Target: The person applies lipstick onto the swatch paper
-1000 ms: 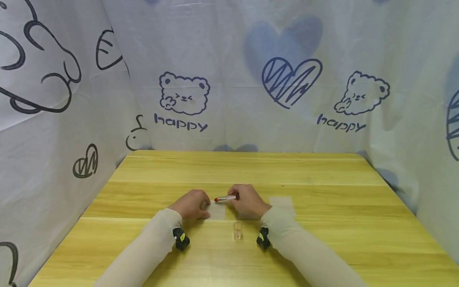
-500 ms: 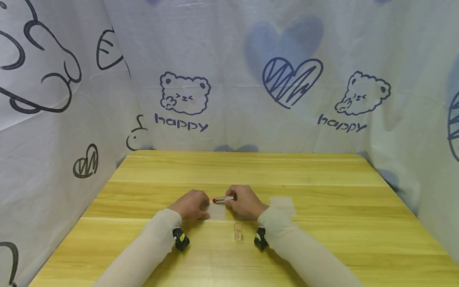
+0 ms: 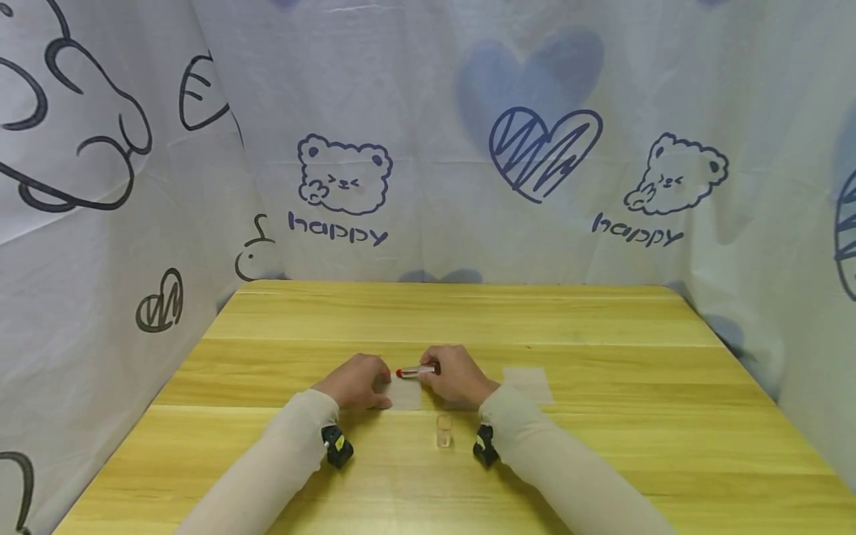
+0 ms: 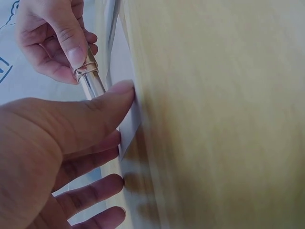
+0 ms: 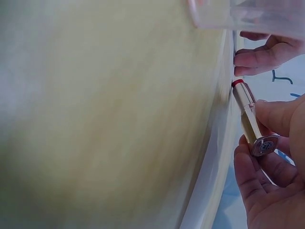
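My right hand (image 3: 460,375) pinches a lipstick (image 3: 420,370) with a silver-and-clear tube, thumb on one side and fingers on the other. Its red tip points left and meets a thin white paper square (image 3: 406,398) in the right wrist view. My left hand (image 3: 360,382) rests at that paper's left side, thumb (image 4: 119,93) and fingers spread along it and loosely bent. Under the right hand lies a second paper square (image 3: 458,406), mostly covered by hand and wrist. A clear lipstick cap (image 3: 444,432) stands upright on the table in front of the papers.
A third white paper square (image 3: 528,385) lies right of the right hand. The wooden table (image 3: 428,312) runs back to a white curtain (image 3: 428,223) with bear and heart drawings, which hangs at the sides too. Both wrists wear small black cameras (image 3: 337,446).
My right hand has shifted the lipstick slightly left across the paper, then nearly stopped. The left hand, papers and cap stay in place.
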`<action>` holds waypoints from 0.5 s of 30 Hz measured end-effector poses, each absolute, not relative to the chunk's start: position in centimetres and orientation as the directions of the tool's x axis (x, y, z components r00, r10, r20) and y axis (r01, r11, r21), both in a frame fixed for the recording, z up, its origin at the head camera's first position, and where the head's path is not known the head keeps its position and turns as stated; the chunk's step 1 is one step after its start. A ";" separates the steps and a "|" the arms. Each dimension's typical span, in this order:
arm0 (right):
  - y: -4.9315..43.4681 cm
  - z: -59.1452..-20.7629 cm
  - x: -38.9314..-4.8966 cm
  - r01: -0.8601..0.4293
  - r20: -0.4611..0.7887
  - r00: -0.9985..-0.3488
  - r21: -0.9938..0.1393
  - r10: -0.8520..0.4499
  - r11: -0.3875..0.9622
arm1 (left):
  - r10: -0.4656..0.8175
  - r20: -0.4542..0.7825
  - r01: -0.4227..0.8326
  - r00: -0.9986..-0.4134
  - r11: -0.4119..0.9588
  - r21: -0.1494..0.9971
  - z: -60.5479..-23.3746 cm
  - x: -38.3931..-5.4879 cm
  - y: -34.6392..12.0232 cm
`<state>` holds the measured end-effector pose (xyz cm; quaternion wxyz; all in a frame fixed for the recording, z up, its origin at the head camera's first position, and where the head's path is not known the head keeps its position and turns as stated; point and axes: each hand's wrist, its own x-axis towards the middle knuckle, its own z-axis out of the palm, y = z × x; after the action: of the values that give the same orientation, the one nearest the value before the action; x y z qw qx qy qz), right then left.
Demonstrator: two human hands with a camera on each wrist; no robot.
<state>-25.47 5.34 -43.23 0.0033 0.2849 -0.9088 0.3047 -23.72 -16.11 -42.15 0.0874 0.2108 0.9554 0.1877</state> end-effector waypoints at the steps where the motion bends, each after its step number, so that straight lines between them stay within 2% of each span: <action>1: 5.3 -43.2 -25.4 -0.523 0.182 -0.836 -0.548 -0.518 0.652 | 0.436 -0.091 0.369 -0.896 0.841 0.394 -42.2 -23.7 -16.1; 15: 5.3 -43.2 -25.2 -0.525 0.167 -0.835 -0.530 -0.525 0.666 | 0.447 -0.092 0.382 -0.890 0.840 0.385 -42.0 -23.7 -16.1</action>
<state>-25.22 5.30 -43.17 -0.0002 0.2875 -0.9127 0.2905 -23.71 -16.11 -41.98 0.0891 0.2168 0.9551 0.1811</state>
